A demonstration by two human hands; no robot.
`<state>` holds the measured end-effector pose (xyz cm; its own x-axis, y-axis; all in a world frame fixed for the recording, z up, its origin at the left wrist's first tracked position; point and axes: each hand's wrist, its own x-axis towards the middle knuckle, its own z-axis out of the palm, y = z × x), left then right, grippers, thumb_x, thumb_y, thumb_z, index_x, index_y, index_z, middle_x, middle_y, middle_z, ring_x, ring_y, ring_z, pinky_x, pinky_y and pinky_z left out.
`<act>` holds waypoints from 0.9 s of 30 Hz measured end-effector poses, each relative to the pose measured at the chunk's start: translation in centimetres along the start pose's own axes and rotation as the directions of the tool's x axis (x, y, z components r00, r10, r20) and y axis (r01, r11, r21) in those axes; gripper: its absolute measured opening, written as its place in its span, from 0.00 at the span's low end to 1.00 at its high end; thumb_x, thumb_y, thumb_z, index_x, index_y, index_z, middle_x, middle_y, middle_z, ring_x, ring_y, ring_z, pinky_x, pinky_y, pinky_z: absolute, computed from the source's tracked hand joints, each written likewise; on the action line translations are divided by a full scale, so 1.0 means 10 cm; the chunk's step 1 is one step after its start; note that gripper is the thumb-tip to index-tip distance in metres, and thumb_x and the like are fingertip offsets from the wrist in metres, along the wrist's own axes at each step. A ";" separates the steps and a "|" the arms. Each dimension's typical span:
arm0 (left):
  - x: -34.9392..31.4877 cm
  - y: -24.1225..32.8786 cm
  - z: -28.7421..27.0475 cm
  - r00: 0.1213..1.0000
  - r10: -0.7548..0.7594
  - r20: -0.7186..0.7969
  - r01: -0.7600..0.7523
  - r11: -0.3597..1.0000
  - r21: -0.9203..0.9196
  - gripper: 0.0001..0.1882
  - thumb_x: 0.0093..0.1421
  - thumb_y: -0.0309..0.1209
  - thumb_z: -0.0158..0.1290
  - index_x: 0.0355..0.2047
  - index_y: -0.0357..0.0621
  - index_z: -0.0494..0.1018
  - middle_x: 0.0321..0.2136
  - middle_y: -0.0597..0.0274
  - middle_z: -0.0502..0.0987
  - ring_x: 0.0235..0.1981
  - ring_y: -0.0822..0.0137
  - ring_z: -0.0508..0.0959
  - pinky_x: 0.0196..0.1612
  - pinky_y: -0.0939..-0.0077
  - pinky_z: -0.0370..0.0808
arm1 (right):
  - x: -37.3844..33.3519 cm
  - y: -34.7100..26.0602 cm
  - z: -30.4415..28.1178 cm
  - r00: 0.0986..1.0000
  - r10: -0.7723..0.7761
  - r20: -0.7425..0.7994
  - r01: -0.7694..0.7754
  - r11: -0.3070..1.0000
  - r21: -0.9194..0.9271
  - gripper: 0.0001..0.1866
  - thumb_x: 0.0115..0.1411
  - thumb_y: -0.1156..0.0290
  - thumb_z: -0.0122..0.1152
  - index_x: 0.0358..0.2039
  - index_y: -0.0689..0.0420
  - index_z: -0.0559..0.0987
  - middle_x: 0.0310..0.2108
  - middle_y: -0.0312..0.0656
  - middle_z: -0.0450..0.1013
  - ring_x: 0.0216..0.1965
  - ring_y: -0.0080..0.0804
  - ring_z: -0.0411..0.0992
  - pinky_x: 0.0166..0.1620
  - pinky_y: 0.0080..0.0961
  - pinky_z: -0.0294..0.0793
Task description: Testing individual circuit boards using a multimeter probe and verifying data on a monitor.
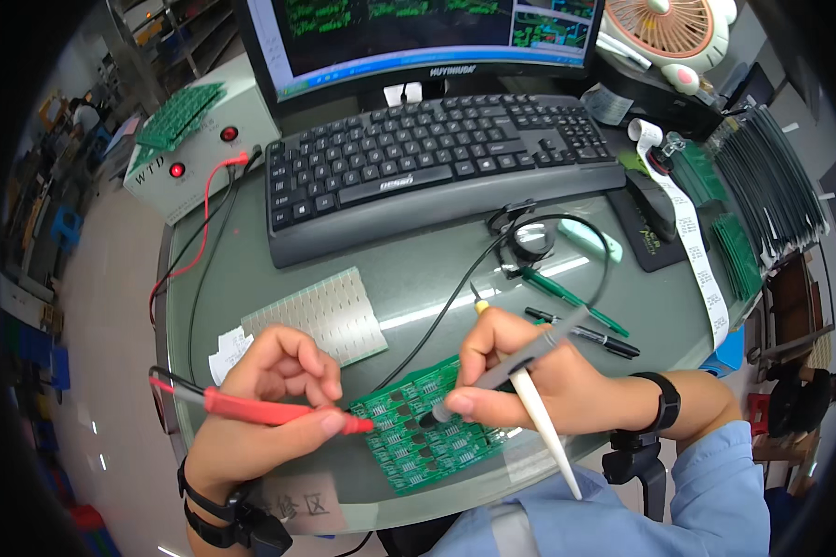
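Note:
My left hand (pixel 283 399) is closed around a red test probe (pixel 269 408), its tip at the left edge of a green circuit board panel (pixel 409 464). In my right hand (pixel 539 381), closed too, are a grey-black test probe (pixel 520 364) and a white-handled pointed tool (pixel 543 427). The grey-black probe's dark tip is over the middle of the panel; whether it touches cannot be made out. The white tool slants across my palm, its thin tip and yellow collar pointing away from me. The panel lies on the table, partly hidden by my right hand.
Behind my hands lie a pale perforated board (pixel 320 311), a black marker (pixel 594 336) and a green pen (pixel 576 302). A black cable (pixel 450 302) loops across the table. Farther back are a keyboard (pixel 427 167), monitor (pixel 418 74), mouse (pixel 652 204) and white tester box (pixel 204 153).

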<state>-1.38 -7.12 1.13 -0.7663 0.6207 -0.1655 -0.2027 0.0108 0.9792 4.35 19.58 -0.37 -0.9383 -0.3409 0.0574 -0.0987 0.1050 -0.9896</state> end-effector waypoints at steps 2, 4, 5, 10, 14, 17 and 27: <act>0.02 0.17 0.11 0.993 -0.050 0.102 0.049 0.999 0.013 0.27 0.53 0.19 0.58 0.51 0.40 0.60 0.39 0.57 0.72 0.33 0.77 0.74 0.38 0.82 0.72 | 0.06 -0.04 -0.02 0.998 -0.050 -0.026 0.049 0.998 -0.045 0.14 0.57 0.65 0.66 0.31 0.59 0.69 0.26 0.37 0.68 0.23 0.24 0.68 0.26 0.23 0.65; 0.10 0.22 0.24 0.930 -0.184 0.318 0.162 0.982 0.094 0.37 0.57 0.19 0.55 0.65 0.41 0.51 0.43 0.57 0.72 0.33 0.78 0.75 0.37 0.84 0.71 | 0.10 -0.14 -0.04 0.995 -0.095 0.039 0.099 0.989 -0.108 0.17 0.57 0.60 0.65 0.32 0.59 0.70 0.30 0.43 0.72 0.26 0.35 0.73 0.29 0.29 0.69; 0.13 0.14 0.29 0.891 -0.215 0.399 0.201 0.976 0.078 0.30 0.58 0.21 0.54 0.60 0.40 0.58 0.43 0.59 0.72 0.33 0.79 0.75 0.36 0.86 0.70 | 0.10 -0.18 -0.05 0.993 -0.100 0.061 0.108 0.982 -0.154 0.19 0.57 0.57 0.65 0.34 0.58 0.71 0.32 0.46 0.72 0.28 0.39 0.75 0.30 0.32 0.70; -0.04 0.04 0.09 0.916 -0.238 0.324 0.278 0.957 -0.083 0.12 0.58 0.32 0.57 0.37 0.40 0.69 0.37 0.52 0.75 0.26 0.69 0.75 0.29 0.78 0.71 | -0.12 -0.19 -0.21 0.915 -0.282 0.288 0.402 0.584 -0.706 0.37 0.40 0.51 0.75 0.44 0.59 0.68 0.38 0.49 0.73 0.43 0.48 0.73 0.45 0.42 0.70; 0.12 -0.04 -0.15 0.883 -0.023 0.468 0.154 0.958 -0.244 0.14 0.59 0.39 0.54 0.34 0.40 0.71 0.35 0.43 0.77 0.26 0.59 0.77 0.31 0.69 0.75 | -0.19 0.19 -0.12 0.864 -0.420 0.279 0.452 0.399 -0.798 0.42 0.29 0.49 0.78 0.41 0.59 0.69 0.38 0.44 0.73 0.49 0.44 0.70 0.54 0.56 0.60; 0.12 0.21 0.24 0.980 -0.066 0.186 0.041 0.990 0.135 0.19 0.63 0.40 0.42 0.30 0.37 0.75 0.53 0.53 0.73 0.49 0.64 0.76 0.61 0.60 0.60 | -0.21 0.12 -0.17 0.895 -0.259 0.362 0.443 0.434 -0.785 0.43 0.33 0.49 0.76 0.45 0.60 0.68 0.54 0.51 0.67 0.57 0.44 0.65 0.56 0.56 0.59; 0.09 0.47 0.77 0.995 -0.068 -0.067 0.064 0.996 -0.055 0.18 0.63 0.40 0.44 0.28 0.37 0.72 0.23 0.64 0.73 0.23 0.72 0.72 0.30 0.80 0.70 | -0.57 -0.35 -0.58 0.601 -0.797 -0.062 0.548 0.467 -0.694 0.37 0.34 0.56 0.77 0.42 0.56 0.68 0.51 0.48 0.67 0.58 0.46 0.64 0.58 0.58 0.54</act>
<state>1.66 -0.46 6.50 -0.7899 0.5647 -0.2389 -0.2847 0.0074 0.9586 8.08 26.57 3.51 -0.5055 -0.2309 0.8314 -0.7903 0.5105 -0.3387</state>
